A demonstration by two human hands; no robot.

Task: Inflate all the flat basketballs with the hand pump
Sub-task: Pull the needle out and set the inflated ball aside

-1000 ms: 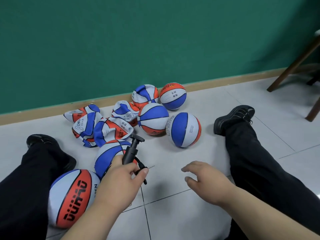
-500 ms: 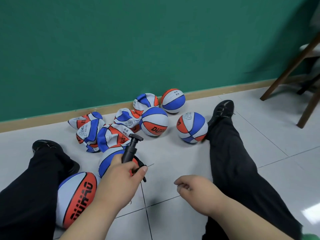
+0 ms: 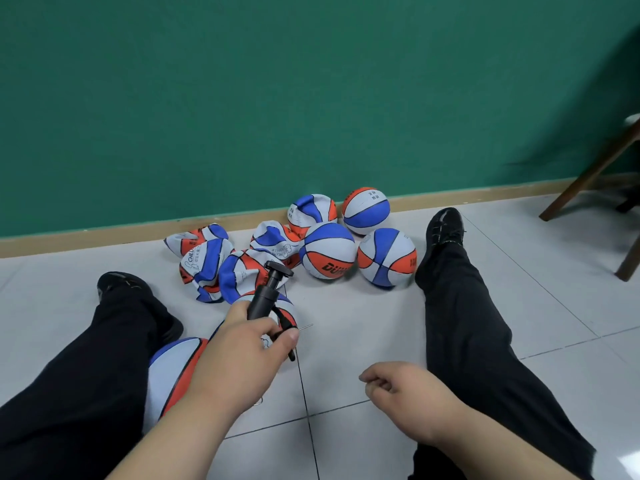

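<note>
My left hand (image 3: 242, 355) grips the barrel of a black hand pump (image 3: 265, 294), handle up, its thin needle (image 3: 306, 327) pointing right. Behind the pump lies a part-hidden ball (image 3: 289, 311). Several crumpled flat basketballs (image 3: 204, 265), blue, white and orange, are heaped near the wall, with another flat one (image 3: 310, 209) at the back. Three round balls stand to their right: one (image 3: 327, 251), a second (image 3: 386, 258) against my right leg, a third (image 3: 365, 211) by the baseboard. A big inflated ball (image 3: 173, 368) rests against my left leg. My right hand (image 3: 405, 393) hovers loosely curled, holding nothing.
My legs in black trousers, the left (image 3: 86, 358) and the right (image 3: 467, 323), stretch out on the white tiled floor on either side of the pile. A green wall with a wooden baseboard (image 3: 104, 233) stands behind. Wooden chair legs (image 3: 588, 174) are at the far right.
My right leg swung left until it met the rightmost round ball, which rolled. My right hand drew back toward me and curled. The left hand kept hold of the pump.
</note>
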